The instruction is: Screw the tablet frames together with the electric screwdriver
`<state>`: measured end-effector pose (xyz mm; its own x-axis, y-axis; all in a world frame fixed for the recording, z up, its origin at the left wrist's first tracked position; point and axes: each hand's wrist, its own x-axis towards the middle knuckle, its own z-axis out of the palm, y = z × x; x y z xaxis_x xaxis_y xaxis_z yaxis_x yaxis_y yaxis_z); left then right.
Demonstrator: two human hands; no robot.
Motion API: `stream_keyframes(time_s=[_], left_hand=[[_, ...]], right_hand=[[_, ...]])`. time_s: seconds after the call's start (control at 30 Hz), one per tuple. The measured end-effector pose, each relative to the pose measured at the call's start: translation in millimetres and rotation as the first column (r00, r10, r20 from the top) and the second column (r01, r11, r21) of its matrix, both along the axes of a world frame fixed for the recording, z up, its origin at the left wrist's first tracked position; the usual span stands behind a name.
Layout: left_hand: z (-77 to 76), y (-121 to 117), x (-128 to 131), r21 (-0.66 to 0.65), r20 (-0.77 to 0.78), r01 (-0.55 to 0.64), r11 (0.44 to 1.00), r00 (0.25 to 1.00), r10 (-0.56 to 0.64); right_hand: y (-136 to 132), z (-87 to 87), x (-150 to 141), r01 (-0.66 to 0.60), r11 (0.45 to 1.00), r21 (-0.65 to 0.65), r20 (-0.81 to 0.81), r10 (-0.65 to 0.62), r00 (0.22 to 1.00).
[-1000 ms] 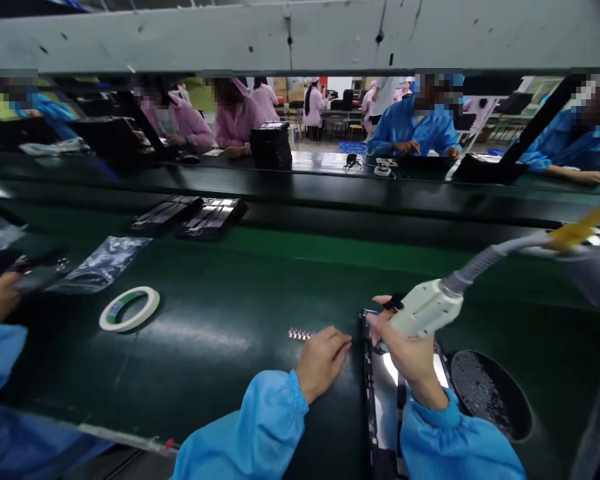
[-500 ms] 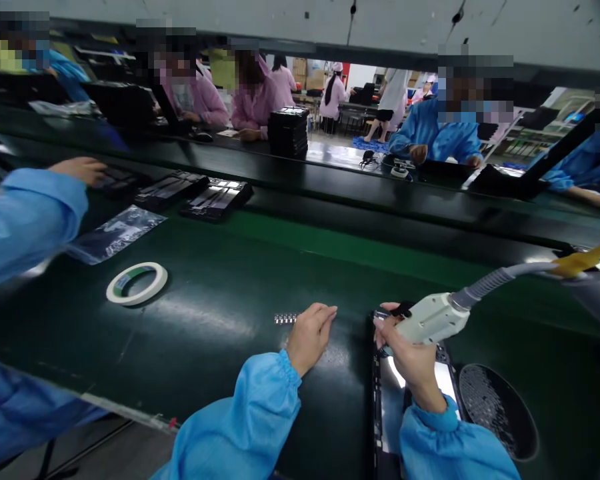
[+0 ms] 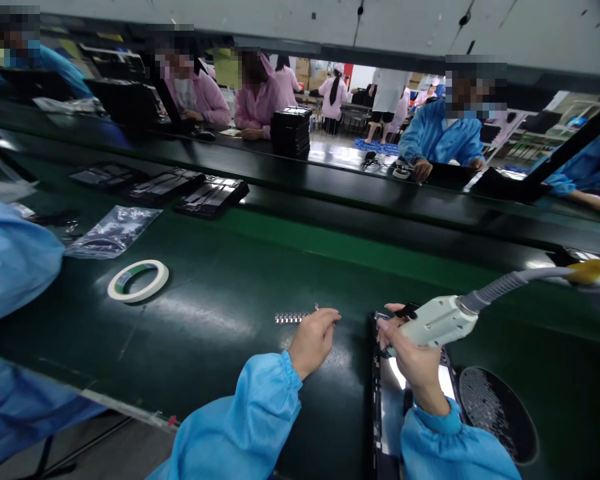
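Observation:
My left hand (image 3: pixel 314 342) rests on the dark green conveyor belt (image 3: pixel 205 340) with its fingers closed, right next to a small row of metal parts (image 3: pixel 293 318). I cannot see anything between the fingers. My right hand (image 3: pixel 415 367) grips a white electric screwdriver (image 3: pixel 443 322) with a grey ribbed hose (image 3: pixel 495 287). Its tip is hidden behind my fingers, above a black-framed flat panel (image 3: pixel 384 413) with a shiny surface.
A roll of white tape (image 3: pixel 138 281), a clear plastic bag (image 3: pixel 113 231) and several black panels (image 3: pixel 213 197) lie on the belt. A co-worker's blue sleeve (image 3: pixel 15 260) is at the left. A round dark mesh disc (image 3: pixel 497 415) is at the right.
The co-worker's arm has drawn back to the left edge, uncovering a black panel. My left hand has edged closer to the metal parts; the screwdriver stays in my right hand.

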<state>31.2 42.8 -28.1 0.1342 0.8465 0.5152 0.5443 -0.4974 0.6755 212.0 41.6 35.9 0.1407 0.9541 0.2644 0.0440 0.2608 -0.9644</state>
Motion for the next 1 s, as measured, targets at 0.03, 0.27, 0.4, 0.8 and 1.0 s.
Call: stream_keyframes(time_s=[0.03, 0.27, 0.4, 0.8, 1.0], left_hand=[[1.4, -2, 2, -0.015, 0.001, 0.037, 0.999, 0.999, -0.037], [5.4, -17, 28, -0.179, 0.093, 0.316, 0.932, 0.948, -0.304], [3.8, -19, 35, -0.219, 0.147, 0.381, 0.898, 0.923, -0.356], [5.7, -21, 40, -0.238, 0.256, 0.341, 0.91, 0.925, -0.28], [8.9, -22, 39, -0.299, 0.272, 0.276, 0.913, 0.942, -0.196]], right_hand=[[0, 0.6, 0, 0.009, 1.0, 0.001, 0.005, -0.009, 1.0], [-5, 5.2, 4, -0.041, 0.999, 0.003, -0.04, 0.041, 0.998], [-9, 6.2, 1, -0.066, 0.998, -0.007, -0.048, 0.066, 0.997], [-13, 5.6, -8, -0.065, 0.997, -0.038, -0.056, 0.063, 0.996], [-9, 10.3, -3, -0.03, 1.0, 0.007, 0.041, 0.03, 0.999]])
